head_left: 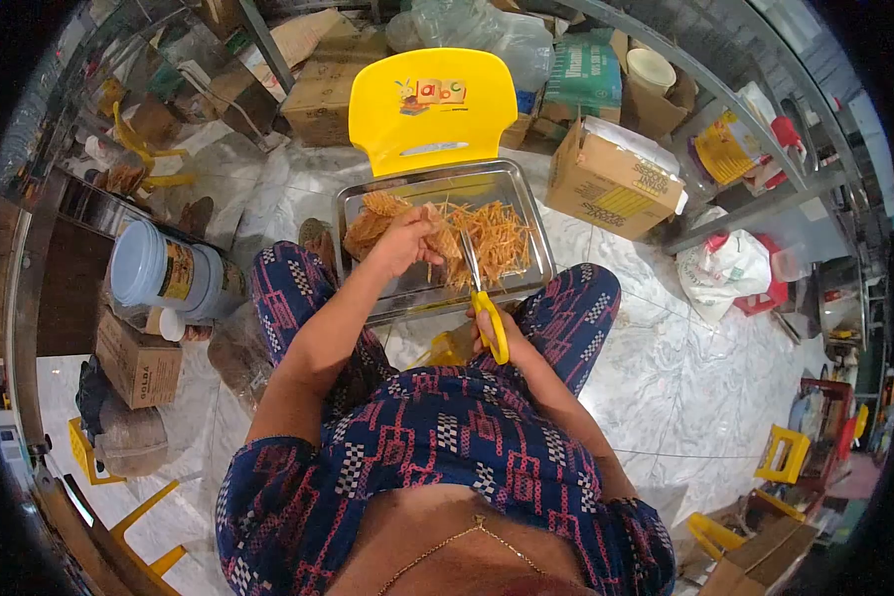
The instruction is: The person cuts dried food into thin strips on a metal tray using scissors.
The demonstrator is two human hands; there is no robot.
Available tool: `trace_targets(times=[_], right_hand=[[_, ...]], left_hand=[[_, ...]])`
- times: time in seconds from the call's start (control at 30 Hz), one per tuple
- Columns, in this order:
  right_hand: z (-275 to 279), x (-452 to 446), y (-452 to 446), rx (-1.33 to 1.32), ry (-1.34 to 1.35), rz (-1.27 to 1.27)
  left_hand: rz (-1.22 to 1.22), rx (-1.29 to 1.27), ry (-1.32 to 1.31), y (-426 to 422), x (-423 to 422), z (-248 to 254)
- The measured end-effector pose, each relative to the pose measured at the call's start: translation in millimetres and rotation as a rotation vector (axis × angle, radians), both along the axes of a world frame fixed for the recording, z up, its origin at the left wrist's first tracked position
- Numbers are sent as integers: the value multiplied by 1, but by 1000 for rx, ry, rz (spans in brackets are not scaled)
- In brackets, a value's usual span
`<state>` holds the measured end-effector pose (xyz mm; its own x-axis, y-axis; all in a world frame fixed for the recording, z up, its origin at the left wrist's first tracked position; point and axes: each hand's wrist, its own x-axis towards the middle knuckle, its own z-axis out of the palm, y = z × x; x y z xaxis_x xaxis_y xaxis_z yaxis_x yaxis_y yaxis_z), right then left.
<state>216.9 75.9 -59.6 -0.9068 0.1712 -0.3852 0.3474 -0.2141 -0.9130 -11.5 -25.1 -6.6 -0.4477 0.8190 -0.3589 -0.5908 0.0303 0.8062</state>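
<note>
Brown sheet (pixel 448 250): near the centre of the frame, lifted over the middle of the tray and partly covered by fingers; its material is hard to tell.
Left hand (pixel 407 241): pinches the sheet between thumb and fingers, its forearm coming up from the lower left.
Right hand (pixel 498 331): wrapped around the yellow handles of the scissors (pixel 481 298), just below the tray.
Blades: point up the frame beside the sheet's right edge; whether they touch it, I cannot tell.
Metal tray (pixel 487 182): upper middle of the frame, in front of the yellow chair back (pixel 432 124); what bears its weight is hidden.
Thin strips (pixel 502 238): a loose, tangled heap across the tray's right half.
Uncut pieces (pixel 365 238): larger brown pieces at the tray's left, partly behind the left hand.
Progress: seemingly well under way; the heap of strips looks like finished cutting, while the sheet in hand and the larger pieces look left to cut. Their number is unclear.
Surroundings: cardboard box (pixel 606 184) at upper right, pale blue bucket (pixel 137 260) at left.
</note>
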Motion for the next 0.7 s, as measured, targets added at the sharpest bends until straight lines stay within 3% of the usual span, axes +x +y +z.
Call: trace_targets(times=[0.2, 0.7], right_hand=[[6, 0, -1, 25, 25, 70], [7, 0, -3, -12, 47, 52]], left_hand=[[14, 88, 58, -3, 0, 0], [69, 15, 150, 5, 7, 7]])
